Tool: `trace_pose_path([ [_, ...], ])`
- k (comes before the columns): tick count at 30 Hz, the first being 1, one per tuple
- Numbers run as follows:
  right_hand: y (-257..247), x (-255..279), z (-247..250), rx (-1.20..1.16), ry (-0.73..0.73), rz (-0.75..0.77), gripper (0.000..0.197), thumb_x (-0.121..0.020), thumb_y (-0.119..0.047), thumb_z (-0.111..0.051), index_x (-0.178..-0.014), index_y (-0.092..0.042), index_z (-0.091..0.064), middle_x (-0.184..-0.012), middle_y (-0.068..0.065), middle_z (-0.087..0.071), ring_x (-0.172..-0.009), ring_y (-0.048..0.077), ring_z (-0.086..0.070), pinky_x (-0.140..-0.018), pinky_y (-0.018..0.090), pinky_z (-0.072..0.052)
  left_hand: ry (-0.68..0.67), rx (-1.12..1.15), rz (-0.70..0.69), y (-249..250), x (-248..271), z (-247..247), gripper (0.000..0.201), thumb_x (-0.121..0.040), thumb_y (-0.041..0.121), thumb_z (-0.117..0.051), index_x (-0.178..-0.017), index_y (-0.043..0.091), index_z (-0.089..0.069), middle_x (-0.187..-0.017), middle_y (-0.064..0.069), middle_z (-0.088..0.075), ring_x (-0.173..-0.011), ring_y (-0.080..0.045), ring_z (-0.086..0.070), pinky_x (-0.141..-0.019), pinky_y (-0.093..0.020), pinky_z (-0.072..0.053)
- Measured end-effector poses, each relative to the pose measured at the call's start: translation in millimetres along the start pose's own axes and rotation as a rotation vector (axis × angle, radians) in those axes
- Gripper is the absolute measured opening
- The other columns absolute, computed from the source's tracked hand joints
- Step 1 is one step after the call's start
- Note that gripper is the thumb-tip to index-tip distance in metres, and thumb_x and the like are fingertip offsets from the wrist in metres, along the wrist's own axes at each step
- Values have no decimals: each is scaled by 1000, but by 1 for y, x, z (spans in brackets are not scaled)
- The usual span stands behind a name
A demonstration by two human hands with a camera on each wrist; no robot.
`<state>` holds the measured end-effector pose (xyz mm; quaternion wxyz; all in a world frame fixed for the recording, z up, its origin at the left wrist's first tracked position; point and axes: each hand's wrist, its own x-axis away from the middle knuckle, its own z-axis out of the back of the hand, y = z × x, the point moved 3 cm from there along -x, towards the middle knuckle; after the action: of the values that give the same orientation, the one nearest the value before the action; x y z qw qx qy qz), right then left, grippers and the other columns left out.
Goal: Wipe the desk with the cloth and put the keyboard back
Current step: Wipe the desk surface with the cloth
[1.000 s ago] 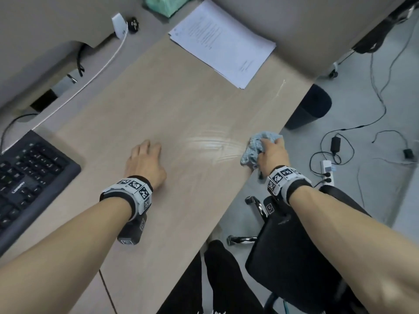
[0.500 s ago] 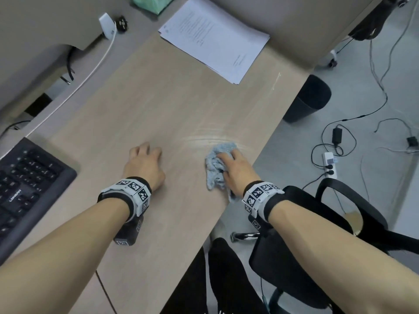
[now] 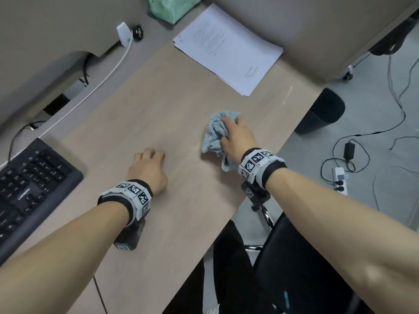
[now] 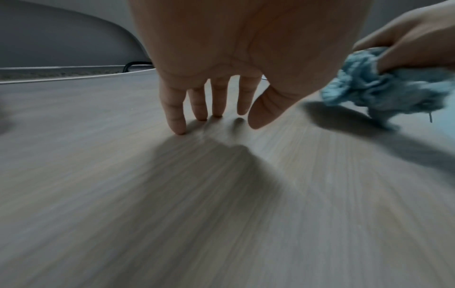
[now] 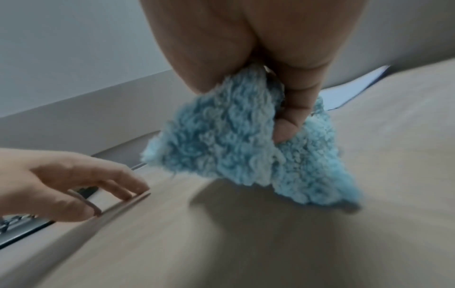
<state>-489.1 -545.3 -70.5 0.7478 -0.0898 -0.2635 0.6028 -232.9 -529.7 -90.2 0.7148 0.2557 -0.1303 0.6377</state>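
One wooden desk (image 3: 140, 114) carries one black keyboard (image 3: 29, 189) at its left edge and one stack of papers (image 3: 229, 48) at the back. The left hand (image 3: 148, 171) rests there with relaxed fingers, fingertips touching the wood. Just to its right, the right hand (image 3: 235, 137) grips one bunched blue cloth (image 3: 214, 132) against the surface.

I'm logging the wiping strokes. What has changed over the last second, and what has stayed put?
The right hand, gripping the cloth, swept from the desk's near right edge inward toward its middle, then farther from the person. The left hand stayed with its fingertips on the desk. The keyboard and papers have not moved.
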Motion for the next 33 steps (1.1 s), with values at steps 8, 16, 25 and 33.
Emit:
trace_pose_path([
  [8, -31, -96, -15, 126, -74, 65, 39, -92, -7, -50, -131, -10, -50, -131, 18, -40, -107, 37, -54, -92, 42, -47, 23, 22, 52, 19, -21, 7, 65, -77, 13, -54, -140, 21, -40, -152, -9, -28, -135, -35, -27, -108, -45, -36],
  [16, 90, -42, 27, 142, -38, -203, 53, -90, -7, -47, -142, -15, -41, -134, 20, -37, -109, 42, -53, -94, 47, -48, 21, 21, -86, 68, -50, 18, 64, -76, 13, -54, -139, 20, -41, -154, -9, -27, -138, -37, -24, -111, -43, -30],
  [25, 151, -17, 91, 79, 125, -335, 45, -88, -5, -50, -132, -16, -52, -127, 17, -39, -101, 39, -54, -95, 39, -44, 43, -1, -142, 98, -71, 19, 63, -76, 14, -54, -138, 21, -40, -157, -8, -23, -141, -34, -18, -115, -45, -26],
  [33, 117, -66, 37, 228, -50, -46, 46, -87, -17, -59, -132, -22, -50, -140, 14, -34, -123, 38, -39, -98, 48, -46, 50, -47, -74, 105, -99, 21, 63, -78, 14, -55, -139, 23, -40, -156, -10, -24, -142, -34, -17, -116, -43, -23],
])
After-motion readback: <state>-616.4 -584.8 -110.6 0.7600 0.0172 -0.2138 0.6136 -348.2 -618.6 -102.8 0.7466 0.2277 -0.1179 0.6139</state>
